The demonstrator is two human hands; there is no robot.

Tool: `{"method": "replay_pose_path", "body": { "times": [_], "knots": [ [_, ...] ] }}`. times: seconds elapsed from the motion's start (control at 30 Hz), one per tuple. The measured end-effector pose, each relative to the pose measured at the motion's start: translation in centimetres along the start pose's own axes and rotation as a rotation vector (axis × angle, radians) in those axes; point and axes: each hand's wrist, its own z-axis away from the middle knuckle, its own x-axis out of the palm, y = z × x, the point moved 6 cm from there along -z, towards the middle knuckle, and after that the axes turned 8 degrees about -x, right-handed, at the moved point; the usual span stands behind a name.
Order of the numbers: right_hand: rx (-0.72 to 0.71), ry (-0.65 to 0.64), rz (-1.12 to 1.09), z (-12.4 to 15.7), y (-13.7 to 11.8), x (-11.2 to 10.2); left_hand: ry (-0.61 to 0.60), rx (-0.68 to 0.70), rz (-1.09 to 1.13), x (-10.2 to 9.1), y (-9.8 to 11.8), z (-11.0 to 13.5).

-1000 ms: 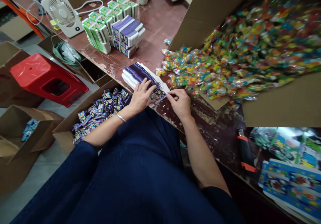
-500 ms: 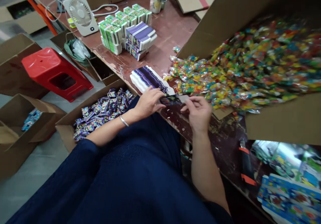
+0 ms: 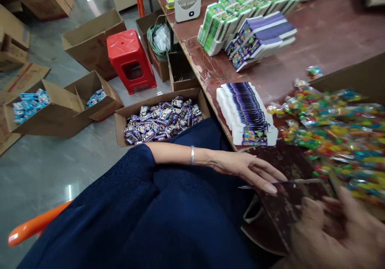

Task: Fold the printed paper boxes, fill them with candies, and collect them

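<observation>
My left hand [image 3: 254,168], with a silver bangle on the wrist, is over the table edge. Its fingers are stretched forward and its thumb presses on a thin carton [image 3: 296,180], seen almost edge-on, with a pale flap showing past the wrist side. My right hand [image 3: 331,229] is smeared by motion at the lower right, near the candy; thumb and fingers look apart, and I make out nothing between them. Flat purple-and-white cartons [image 3: 246,104] lie fanned out on the table beyond my left hand. Clear bags of colourful candy [image 3: 339,136] spill across the right side.
Banded green cartons [image 3: 231,16] and purple cartons [image 3: 264,32] stand at the back, beside a white fan [image 3: 188,0]. A box of small purple packets [image 3: 164,120] sits below the table edge. A red stool [image 3: 129,60] and several cardboard boxes [image 3: 57,116] occupy the floor.
The view has swung left and closer to the table. Both hands held the small carton before; now my right hand has come away, moving toward the right, blurred.
</observation>
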Motion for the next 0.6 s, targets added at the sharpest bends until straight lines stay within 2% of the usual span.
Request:
{"method": "replay_pose_path", "body": {
  "times": [0.07,0.1,0.17,0.23,0.3,0.37,0.43,0.53,0.6],
  "knots": [
    [-0.07,-0.08,0.018,0.6,0.0,0.5,0.011,0.003,0.002,-0.1,-0.1,-0.4],
    [-0.047,-0.126,-0.023,0.9,0.3,0.8,0.012,0.005,-0.01,-0.1,-0.1,-0.5],
    [0.078,-0.207,-0.128,1.5,1.2,1.1,-0.005,-0.001,-0.052,0.0,0.0,-0.4],
    [0.18,-0.208,-0.191,1.8,2.2,0.6,-0.048,-0.02,-0.111,0.4,0.0,0.0],
    [0.233,-0.247,-0.205,1.9,3.0,0.1,-0.069,-0.03,-0.189,0.8,0.0,0.7],
    [0.267,-0.319,-0.205,2.0,3.6,-0.1,-0.026,-0.016,-0.281,0.9,0.2,1.4],
    [0.261,-0.236,-0.174,1.7,3.8,-0.5,0.064,0.034,-0.35,1.0,0.6,1.9],
    [0.202,0.091,-0.218,1.6,3.3,-0.8,0.216,0.158,-0.359,0.8,1.3,2.0],
    [0.21,0.186,-0.281,2.0,3.1,0.3,0.338,0.251,-0.356,0.6,1.5,1.9]
  ]
}}
